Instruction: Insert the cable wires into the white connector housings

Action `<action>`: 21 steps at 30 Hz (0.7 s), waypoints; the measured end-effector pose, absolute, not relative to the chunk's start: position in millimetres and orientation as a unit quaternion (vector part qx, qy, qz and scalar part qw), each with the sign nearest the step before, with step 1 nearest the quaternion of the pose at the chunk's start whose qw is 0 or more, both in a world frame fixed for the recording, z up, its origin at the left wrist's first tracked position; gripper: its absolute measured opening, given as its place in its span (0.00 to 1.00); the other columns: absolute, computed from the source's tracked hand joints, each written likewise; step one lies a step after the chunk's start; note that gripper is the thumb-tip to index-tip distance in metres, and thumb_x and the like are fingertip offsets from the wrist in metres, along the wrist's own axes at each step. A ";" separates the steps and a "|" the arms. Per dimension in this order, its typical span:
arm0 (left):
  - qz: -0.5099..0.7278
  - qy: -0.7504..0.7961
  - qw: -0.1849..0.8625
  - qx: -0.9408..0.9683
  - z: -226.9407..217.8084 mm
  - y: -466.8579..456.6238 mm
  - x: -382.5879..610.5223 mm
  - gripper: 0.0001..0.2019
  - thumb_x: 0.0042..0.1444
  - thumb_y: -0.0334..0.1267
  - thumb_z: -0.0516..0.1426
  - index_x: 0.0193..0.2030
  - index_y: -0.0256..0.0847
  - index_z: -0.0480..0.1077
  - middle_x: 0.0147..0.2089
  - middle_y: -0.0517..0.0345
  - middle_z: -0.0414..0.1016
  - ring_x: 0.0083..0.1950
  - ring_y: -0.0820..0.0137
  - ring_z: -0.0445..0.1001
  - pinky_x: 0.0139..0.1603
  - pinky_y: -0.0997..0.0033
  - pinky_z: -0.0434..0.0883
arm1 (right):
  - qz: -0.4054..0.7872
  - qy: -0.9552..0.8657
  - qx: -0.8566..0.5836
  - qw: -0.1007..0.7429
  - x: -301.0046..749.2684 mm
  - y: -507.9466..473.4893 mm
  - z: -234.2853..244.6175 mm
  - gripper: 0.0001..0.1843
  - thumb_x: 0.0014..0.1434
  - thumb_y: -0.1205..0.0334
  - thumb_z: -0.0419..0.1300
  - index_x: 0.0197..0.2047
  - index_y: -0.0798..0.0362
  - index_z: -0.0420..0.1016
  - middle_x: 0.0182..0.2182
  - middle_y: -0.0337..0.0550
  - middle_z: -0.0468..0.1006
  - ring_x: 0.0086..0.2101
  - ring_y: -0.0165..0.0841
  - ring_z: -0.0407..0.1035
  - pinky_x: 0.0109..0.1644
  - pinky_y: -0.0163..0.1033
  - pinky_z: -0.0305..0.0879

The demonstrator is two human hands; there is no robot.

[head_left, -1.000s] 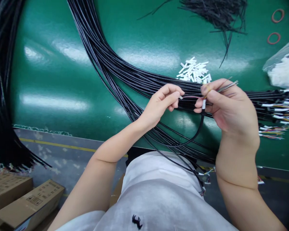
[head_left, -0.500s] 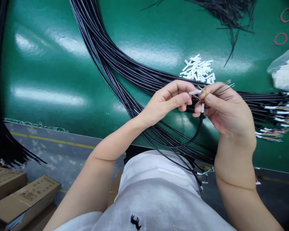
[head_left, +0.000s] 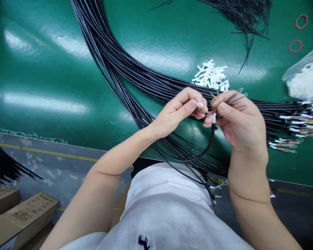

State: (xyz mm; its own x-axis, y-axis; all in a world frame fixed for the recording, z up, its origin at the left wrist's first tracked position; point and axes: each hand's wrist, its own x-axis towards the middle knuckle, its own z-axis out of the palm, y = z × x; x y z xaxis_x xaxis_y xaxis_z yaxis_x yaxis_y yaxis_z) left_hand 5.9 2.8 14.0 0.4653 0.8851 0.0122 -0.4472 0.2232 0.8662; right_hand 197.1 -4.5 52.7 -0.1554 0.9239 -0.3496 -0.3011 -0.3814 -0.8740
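Note:
Between the thumb and forefinger of my left hand (head_left: 184, 109) is a short white sleeve (head_left: 199, 105). My right hand (head_left: 240, 119) pinches the fanned-out thin wires at the end of a black cable (head_left: 211, 139). Yellow wires (head_left: 216, 100) stand up between the two hands, and grey and dark ones stick out past the right fingers. A white sleeve (head_left: 214, 118) sits around the wires just above the cable's black collar. The cable curves down and left from there into the other cables. My lower left fingers are close to the wires; whether they touch them I cannot tell.
A thick bundle of black cables (head_left: 135, 74) crosses the green table (head_left: 52, 76), with stripped coloured ends (head_left: 302, 121) at the right. Beyond my hands lies a pile of white sleeves (head_left: 211, 74). Nearby are a plastic bag (head_left: 306, 80), black strands (head_left: 245, 17) and cardboard boxes (head_left: 23, 217) on the floor.
The white sleeve in my left hand has moved left, away from the wires, and shows less of its length. My right hand keeps its pinch. The whole view has shifted slightly.

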 end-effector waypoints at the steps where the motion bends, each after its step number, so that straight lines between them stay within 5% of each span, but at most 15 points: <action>1: 0.449 0.249 0.739 0.435 13.4 2.7 5.5 0.17 0.68 0.56 0.62 0.39 0.44 0.70 0.42 0.63 0.78 0.39 0.78 0.76 0.48 0.70 0.78 | 0.690 -0.327 -0.466 0.447 197.4 -4.4 52.8 0.15 0.50 0.56 0.83 0.34 0.50 0.83 0.28 0.33 0.78 0.23 0.27 0.78 0.28 0.31 0.80; 9: 0.427 0.251 0.665 0.559 24.3 2.7 -0.4 0.24 0.67 0.64 0.58 0.36 0.43 0.71 0.40 0.53 0.79 0.42 0.68 0.79 0.52 0.58 0.78 | 0.690 -0.386 -0.408 0.457 200.9 -3.4 53.4 0.13 0.55 0.56 0.80 0.35 0.48 0.82 0.31 0.33 0.77 0.26 0.26 0.80 0.29 0.29 0.77; 15: 0.442 0.198 0.617 0.621 26.5 2.9 -3.8 0.19 0.71 0.55 0.57 0.36 0.43 0.73 0.41 0.53 0.81 0.45 0.68 0.81 0.51 0.61 0.78 | 0.654 -0.448 -0.391 0.469 201.6 -4.2 55.4 0.11 0.57 0.55 0.79 0.34 0.47 0.83 0.32 0.35 0.76 0.24 0.27 0.78 0.26 0.32 0.76; 21: 0.409 0.207 0.637 0.619 21.7 3.3 -2.9 0.22 0.70 0.59 0.56 0.35 0.43 0.74 0.41 0.51 0.82 0.45 0.66 0.81 0.51 0.59 0.78 | 0.654 -0.451 -0.394 0.463 202.4 -3.5 55.4 0.12 0.56 0.55 0.79 0.33 0.48 0.82 0.32 0.35 0.77 0.22 0.26 0.77 0.25 0.32 0.75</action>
State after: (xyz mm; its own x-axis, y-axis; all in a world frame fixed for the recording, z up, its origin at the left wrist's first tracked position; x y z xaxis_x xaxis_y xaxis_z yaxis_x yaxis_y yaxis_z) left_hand -2.9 3.3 21.7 0.5792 0.7780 0.2436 -0.2657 -0.1023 0.9586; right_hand 202.4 -3.5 55.4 -0.2612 0.9604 -0.0975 -0.2506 -0.1650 -0.9539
